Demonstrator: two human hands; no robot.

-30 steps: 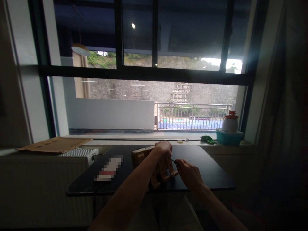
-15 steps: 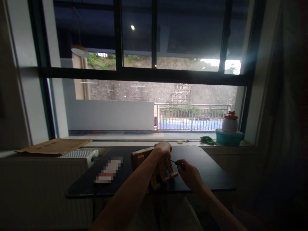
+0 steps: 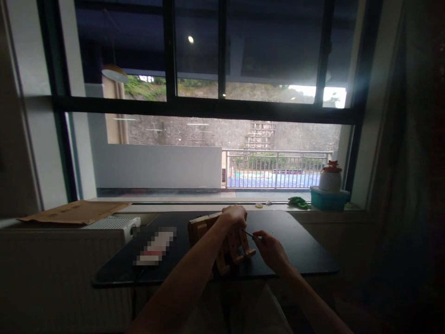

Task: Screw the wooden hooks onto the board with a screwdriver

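A wooden hook rack [image 3: 232, 248] with several curved pegs leans on the black table [image 3: 299, 253]. My left hand [image 3: 237, 216] is closed over its upper edge, the fingertips partly hidden behind the wrist and wood. In my right hand [image 3: 273, 253] is a screwdriver [image 3: 248, 234], its handle mostly covered by the fingers. Its thin shaft points left at one of the pegs, just below my left hand. Whether the tip sits in a screw is too small to tell. Small dark holes show on the pegs.
On the table's left lies a blurred-out phone-like object [image 3: 156, 248] with a cable. A brown envelope [image 3: 76, 212] rests over the radiator [image 3: 104, 227]. Along the window sill are a green cloth [image 3: 299, 202], a teal box [image 3: 328, 199] and a white jar [image 3: 331, 181] with an orange top.
My right fingers have shifted on the screwdriver, now covering more of its black handle. The left hand and the rack keep their place; the view has moved very slightly.
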